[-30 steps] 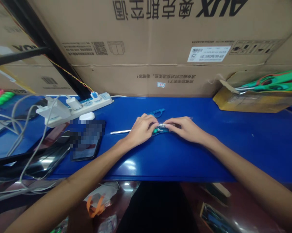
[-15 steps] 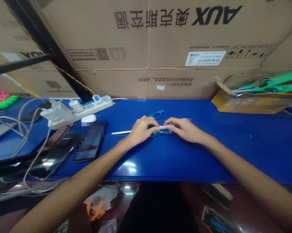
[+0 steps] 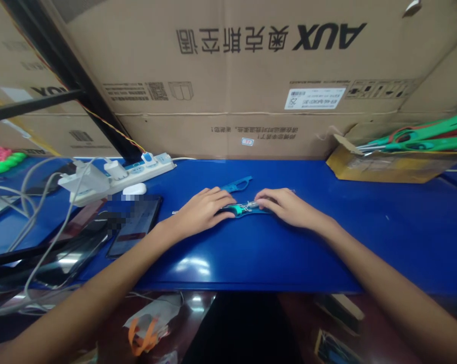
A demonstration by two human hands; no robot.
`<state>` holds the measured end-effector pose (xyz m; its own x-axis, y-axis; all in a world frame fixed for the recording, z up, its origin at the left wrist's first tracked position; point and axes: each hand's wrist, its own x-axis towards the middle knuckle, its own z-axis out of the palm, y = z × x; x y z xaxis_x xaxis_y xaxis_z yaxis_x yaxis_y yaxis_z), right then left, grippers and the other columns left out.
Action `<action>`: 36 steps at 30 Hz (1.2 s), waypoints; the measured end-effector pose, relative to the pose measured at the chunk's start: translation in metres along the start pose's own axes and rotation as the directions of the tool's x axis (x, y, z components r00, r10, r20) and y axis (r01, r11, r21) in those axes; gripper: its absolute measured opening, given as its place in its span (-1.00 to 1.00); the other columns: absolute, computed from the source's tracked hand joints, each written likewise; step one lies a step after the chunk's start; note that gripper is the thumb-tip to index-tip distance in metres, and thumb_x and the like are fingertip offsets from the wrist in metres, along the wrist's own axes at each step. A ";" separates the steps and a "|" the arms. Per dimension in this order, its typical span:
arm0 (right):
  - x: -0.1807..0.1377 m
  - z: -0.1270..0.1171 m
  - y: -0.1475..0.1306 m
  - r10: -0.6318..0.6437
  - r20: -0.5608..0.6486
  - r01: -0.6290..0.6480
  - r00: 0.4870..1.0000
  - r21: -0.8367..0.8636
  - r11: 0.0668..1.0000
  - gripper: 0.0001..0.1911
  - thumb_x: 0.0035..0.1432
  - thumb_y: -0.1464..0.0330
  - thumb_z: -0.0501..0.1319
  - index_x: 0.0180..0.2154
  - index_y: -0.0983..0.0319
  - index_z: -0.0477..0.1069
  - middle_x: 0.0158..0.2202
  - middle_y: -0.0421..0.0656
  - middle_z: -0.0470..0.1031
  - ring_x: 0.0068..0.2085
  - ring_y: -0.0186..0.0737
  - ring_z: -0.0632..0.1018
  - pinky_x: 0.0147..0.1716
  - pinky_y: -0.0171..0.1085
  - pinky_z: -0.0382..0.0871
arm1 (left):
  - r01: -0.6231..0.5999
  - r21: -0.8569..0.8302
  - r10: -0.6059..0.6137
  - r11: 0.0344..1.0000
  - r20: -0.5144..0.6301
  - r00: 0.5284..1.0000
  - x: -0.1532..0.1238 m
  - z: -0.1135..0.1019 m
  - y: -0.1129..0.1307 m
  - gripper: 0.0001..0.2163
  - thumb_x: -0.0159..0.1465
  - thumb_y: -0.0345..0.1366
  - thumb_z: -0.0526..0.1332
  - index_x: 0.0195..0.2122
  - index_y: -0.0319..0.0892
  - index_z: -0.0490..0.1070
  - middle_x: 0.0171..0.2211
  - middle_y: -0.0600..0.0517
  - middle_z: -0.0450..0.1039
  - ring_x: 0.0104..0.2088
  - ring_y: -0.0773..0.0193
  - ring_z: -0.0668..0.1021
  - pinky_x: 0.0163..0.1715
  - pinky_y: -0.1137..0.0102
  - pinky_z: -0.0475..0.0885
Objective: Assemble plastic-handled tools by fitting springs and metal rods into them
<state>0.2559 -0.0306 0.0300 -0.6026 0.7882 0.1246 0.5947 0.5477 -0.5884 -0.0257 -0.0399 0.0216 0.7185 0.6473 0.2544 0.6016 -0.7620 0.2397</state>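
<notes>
A slim blue plastic shell [image 3: 247, 214] lies on the table, with a green part [image 3: 237, 210] and thin wires in its left portion. My left hand [image 3: 203, 210] curves over the shell's left end, thumb in front and fingers behind. A small clear or silvery cylindrical piece [image 3: 251, 205] sits above the shell's right portion. My right hand [image 3: 285, 206] pinches that piece between thumb and forefinger. Just behind the left fingers rests a second blue shell piece with an oval opening [image 3: 239, 185]. The tip of a silvery rod [image 3: 174, 213] shows left of my left hand, mostly hidden.
A phone [image 3: 135, 227], a white earphone case [image 3: 134, 189] and a power strip [image 3: 137, 174] with plugs and cables lie at the left. An open carton [image 3: 376, 169] with green-handled tools stands at the back right. Large cardboard boxes [image 3: 228, 65] rise behind the blue table [image 3: 281, 258].
My left hand has moved left along the shell and covers most of the rod, baring the green part and wires. My right hand stays near the clear piece. The view has shifted slightly.
</notes>
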 end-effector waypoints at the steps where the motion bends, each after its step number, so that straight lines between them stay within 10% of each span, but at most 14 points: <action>1: 0.000 0.000 0.001 -0.014 -0.008 0.014 1.000 -0.001 1.000 -0.67 0.46 0.19 0.06 -0.07 0.17 0.55 -0.06 -0.10 0.63 -0.09 -0.13 0.61 -0.07 -0.16 0.40 | 0.001 0.005 -0.001 1.000 -0.001 1.000 -0.002 0.002 0.001 -0.72 0.47 -0.10 0.16 0.10 -0.05 0.50 0.04 -0.03 0.54 0.02 0.10 0.53 0.05 0.20 0.36; 36: -0.006 0.014 0.003 -0.388 0.066 0.368 0.919 -0.495 0.788 -0.63 0.46 0.30 0.08 0.13 0.26 0.53 0.08 0.01 0.60 0.06 0.03 0.58 0.05 0.05 0.46 | 0.094 -0.078 -0.101 0.993 -0.094 0.990 -0.004 0.012 -0.007 -0.72 0.31 0.01 0.33 -0.23 -0.11 0.54 -0.09 0.07 0.61 -0.06 0.18 0.55 -0.02 0.28 0.26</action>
<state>0.2535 -0.0377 0.0166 -0.8196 0.4938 0.2904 0.5101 0.8598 -0.0225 -0.0284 -0.0373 0.0074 0.6180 0.7200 0.3157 0.6376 -0.6940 0.3345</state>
